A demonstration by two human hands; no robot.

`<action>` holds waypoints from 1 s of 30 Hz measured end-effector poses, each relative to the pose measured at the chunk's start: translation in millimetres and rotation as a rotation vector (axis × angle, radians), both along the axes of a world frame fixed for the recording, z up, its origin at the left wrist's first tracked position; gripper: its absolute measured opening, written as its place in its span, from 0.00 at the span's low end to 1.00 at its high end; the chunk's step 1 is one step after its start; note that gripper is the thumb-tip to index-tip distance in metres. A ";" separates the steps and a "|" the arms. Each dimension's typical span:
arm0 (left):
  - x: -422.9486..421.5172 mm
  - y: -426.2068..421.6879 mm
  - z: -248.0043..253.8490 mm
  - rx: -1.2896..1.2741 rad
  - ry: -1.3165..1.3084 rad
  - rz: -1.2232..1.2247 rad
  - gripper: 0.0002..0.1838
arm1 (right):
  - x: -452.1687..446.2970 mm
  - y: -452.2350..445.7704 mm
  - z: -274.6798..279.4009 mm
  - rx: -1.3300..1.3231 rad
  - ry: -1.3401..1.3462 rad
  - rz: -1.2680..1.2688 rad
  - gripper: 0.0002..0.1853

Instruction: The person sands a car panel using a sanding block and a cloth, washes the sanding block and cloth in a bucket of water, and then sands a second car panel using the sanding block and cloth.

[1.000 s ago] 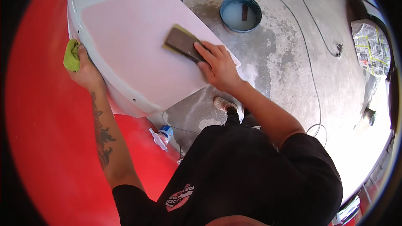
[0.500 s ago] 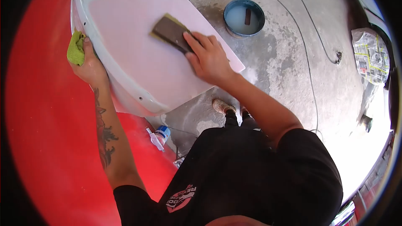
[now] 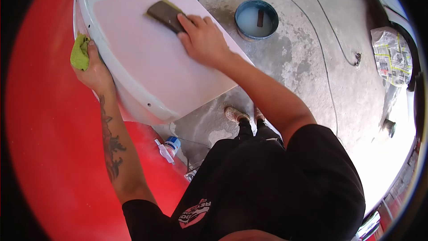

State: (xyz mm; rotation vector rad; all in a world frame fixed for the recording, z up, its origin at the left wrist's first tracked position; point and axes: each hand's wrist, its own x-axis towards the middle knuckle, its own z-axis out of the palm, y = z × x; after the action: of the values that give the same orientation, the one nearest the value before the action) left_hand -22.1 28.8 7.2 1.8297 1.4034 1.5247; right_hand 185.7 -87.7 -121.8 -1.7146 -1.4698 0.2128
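A pale panel [image 3: 147,62] with a pinkish coat over much of its top lies before me. My right hand [image 3: 203,40] grips a dark sanding block [image 3: 164,14] with yellowish sandpaper around its underside, which rests flat on the pinkish area near the panel's upper middle. At the panel's left edge, my left hand [image 3: 94,69] holds a folded green cloth [image 3: 80,52], with the thumb near the rim.
A blue bucket [image 3: 240,27] of cloudy water with a dark block in it stands on the concrete floor [image 3: 312,71]. Thin cables cross the floor. A can [image 3: 172,144] sits below the panel; red bodywork [image 3: 53,143] fills the left. Newspaper-like sheeting [image 3: 392,56] is at right.
My right hand has slid the sanding block up and to the left across the panel. My left hand keeps its place at the edge with the cloth.
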 end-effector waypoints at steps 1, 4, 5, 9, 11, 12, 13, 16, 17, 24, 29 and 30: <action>0.1 -2.8 1.4 -0.007 0.007 -0.007 0.19 | 14.9 39.5 -10.3 -0.041 -0.012 -0.037 0.26; -2.3 1.2 -0.7 0.000 0.000 -0.009 0.19 | 28.7 68.7 -11.6 -0.116 -0.010 -0.039 0.25; -4.2 2.5 -2.3 0.015 0.012 -0.016 0.19 | 24.4 50.7 -16.7 -0.091 -0.021 -0.024 0.25; -5.6 6.0 -6.5 0.046 -0.017 -0.034 0.20 | -13.7 -88.2 10.3 -0.021 0.070 0.053 0.31; -3.2 5.6 -4.6 0.039 -0.025 -0.031 0.21 | -16.4 -106.8 14.7 -0.050 0.061 0.067 0.32; -2.4 2.7 -2.7 0.031 -0.015 -0.027 0.21 | -12.8 -98.1 11.1 -0.039 0.050 0.067 0.31; -2.5 1.5 -1.7 0.024 -0.004 -0.025 0.21 | -7.2 -85.7 5.3 -0.026 0.040 0.064 0.31; -1.4 -1.1 0.0 0.006 0.017 0.013 0.21 | 34.3 33.3 -33.4 0.007 -0.039 -0.066 0.26; -3.1 -1.5 0.1 0.005 0.017 0.002 0.20 | 45.9 55.5 -32.6 -0.080 0.009 -0.047 0.26; -5.6 4.7 -6.0 0.021 -0.022 -0.020 0.21 | -6.5 -118.7 -7.7 -0.009 0.114 0.043 0.29; -2.9 3.0 -4.2 0.018 -0.008 0.007 0.20 | 19.8 -47.9 -29.9 0.020 0.062 0.002 0.27; -2.0 1.8 -2.7 0.014 0.003 0.014 0.20 | 34.4 -5.6 -33.8 -0.014 0.049 -0.042 0.26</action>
State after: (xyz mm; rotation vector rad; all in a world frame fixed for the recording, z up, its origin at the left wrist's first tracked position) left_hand -24.1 30.6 4.5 1.8354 1.4126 1.5430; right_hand 220.1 -93.3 -155.6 -1.7381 -1.3978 0.2416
